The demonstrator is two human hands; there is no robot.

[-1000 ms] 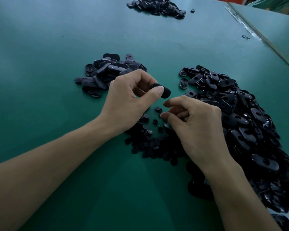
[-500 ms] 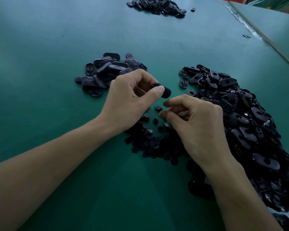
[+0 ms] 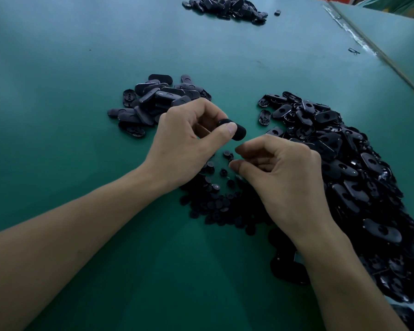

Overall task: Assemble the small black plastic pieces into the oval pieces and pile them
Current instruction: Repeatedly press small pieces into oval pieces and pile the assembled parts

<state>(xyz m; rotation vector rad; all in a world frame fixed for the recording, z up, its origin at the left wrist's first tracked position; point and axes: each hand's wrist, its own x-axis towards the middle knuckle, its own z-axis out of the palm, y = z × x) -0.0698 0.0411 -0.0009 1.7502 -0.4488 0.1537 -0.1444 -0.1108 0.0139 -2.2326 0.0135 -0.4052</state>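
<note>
Barely anything's shifted: left hand [image 3: 184, 144] still pinches the black oval plastic piece [image 3: 240, 133] above the green bench [image 3: 58, 91]. Right hand [image 3: 280, 173] stays curled over the near-centre small round black plastic pieces [image 3: 215, 204]. Can't tell if it's got one, so probably nothing's fitted yet.

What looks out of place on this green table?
One lone black piece lies apart, just right of the far pile. A small dark scrap sits alone near the seam on the right. Nothing else stands out.

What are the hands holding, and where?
The left hand pinches an oval piece, thumb across its middle. Whether the right hand holds anything cannot be told.
</note>
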